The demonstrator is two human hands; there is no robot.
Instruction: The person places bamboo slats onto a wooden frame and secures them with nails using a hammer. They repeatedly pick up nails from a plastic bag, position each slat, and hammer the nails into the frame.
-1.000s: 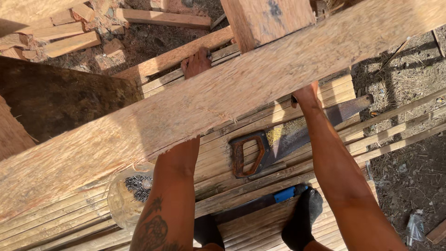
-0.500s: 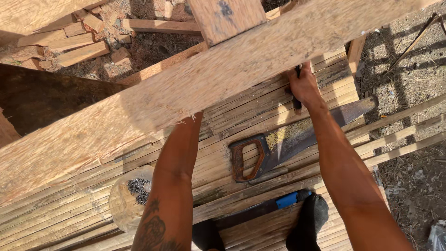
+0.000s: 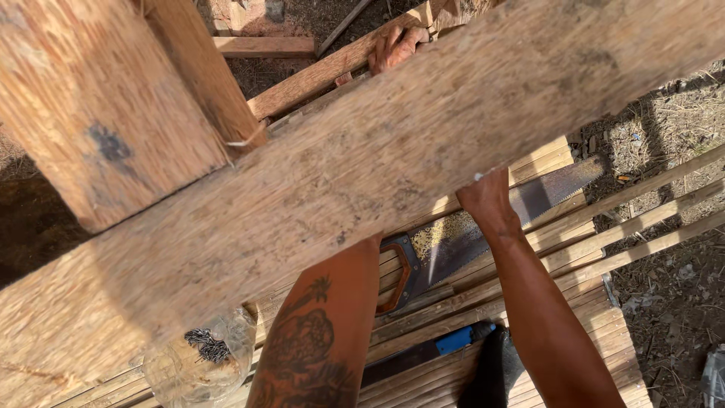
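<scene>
I hold a wide rough plank (image 3: pixel 423 151) slanting across the view. My left hand (image 3: pixel 399 47) grips its far edge, fingers curled over the top; my right hand (image 3: pixel 487 200) presses its near edge from below. A thick wooden post (image 3: pixel 98 106) stands upper left, against the plank. Under my arms a handsaw (image 3: pixel 483 234) lies flat on the bamboo-slat platform (image 3: pixel 596 317). A clear container of dark nails (image 3: pixel 204 351) sits lower left. Blurry.

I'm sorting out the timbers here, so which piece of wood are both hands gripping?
The wide rough plank slanting across the view: the left hand grips its far edge, the right hand its near edge. The upright post goes untouched.
</scene>
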